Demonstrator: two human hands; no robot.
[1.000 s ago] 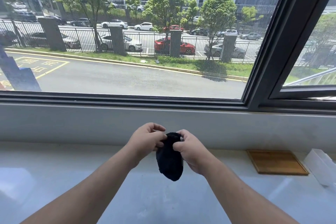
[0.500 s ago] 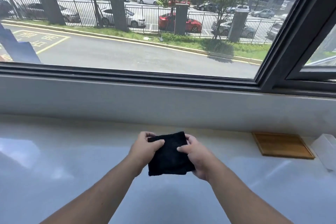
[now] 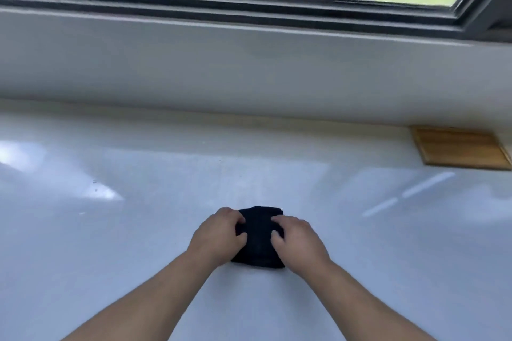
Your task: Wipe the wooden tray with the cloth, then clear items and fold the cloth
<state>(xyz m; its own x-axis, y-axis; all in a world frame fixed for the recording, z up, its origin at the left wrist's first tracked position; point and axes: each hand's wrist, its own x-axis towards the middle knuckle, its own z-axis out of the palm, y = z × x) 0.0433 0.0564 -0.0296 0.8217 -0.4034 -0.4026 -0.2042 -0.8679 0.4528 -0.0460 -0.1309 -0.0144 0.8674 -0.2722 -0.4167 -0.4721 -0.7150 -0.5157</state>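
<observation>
A small black cloth (image 3: 259,241), folded into a compact square, lies flat on the glossy white counter (image 3: 138,230) in the lower middle of the view. My left hand (image 3: 219,235) rests on its left side with the fingers curled over the edge. My right hand (image 3: 297,241) presses on its right side, fingers on top of the fabric. The flat wooden tray (image 3: 460,149) lies at the far right against the wall, well apart from both hands, with nothing on it.
A white wall band (image 3: 249,69) rises behind the counter, topped by a dark window frame (image 3: 221,0). The tray runs off the right edge of the view.
The cloth has gone from hanging between my hands to a folded square laid down on the counter. Both hands lowered with it, and my head tilted down.
</observation>
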